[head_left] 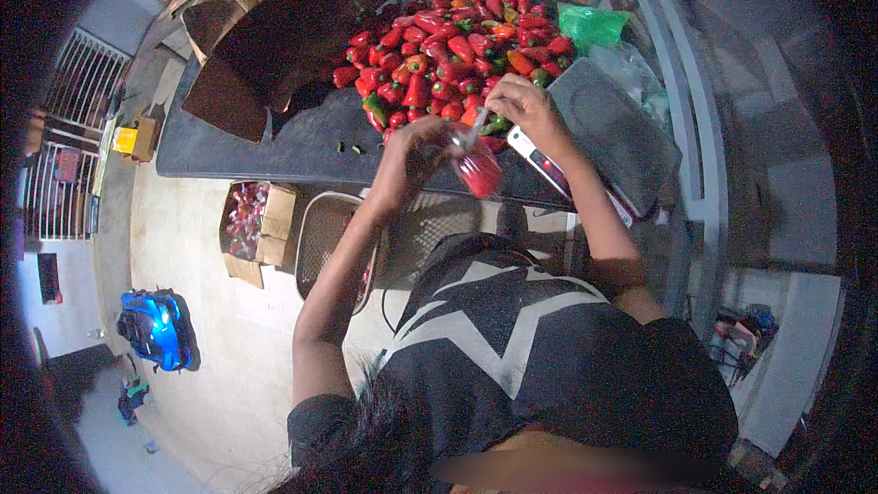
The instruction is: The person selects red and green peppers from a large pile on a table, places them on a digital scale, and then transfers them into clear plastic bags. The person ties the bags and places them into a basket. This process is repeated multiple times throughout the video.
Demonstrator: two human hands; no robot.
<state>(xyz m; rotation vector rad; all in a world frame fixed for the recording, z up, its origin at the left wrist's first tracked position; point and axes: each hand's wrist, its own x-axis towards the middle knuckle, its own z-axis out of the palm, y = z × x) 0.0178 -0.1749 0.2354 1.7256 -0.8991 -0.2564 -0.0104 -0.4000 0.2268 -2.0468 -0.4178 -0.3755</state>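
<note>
Dark-grey tbl [306, 154] w/ peppers [453, 48], cardboard bx [229, 96], pale flr [242, 338]

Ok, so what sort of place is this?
Likely an informal produce workspace, judging by the heap of mostly red peppers on the table, the digital scale beside it and the open carton below.

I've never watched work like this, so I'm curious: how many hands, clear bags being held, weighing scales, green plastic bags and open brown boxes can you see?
Hands: 2 (left hand, right hand)
Held clear bag: 1
Weighing scale: 1
Green plastic bag: 1
Open brown boxes: 2 (larger box, smaller box)
Total: 7
</note>
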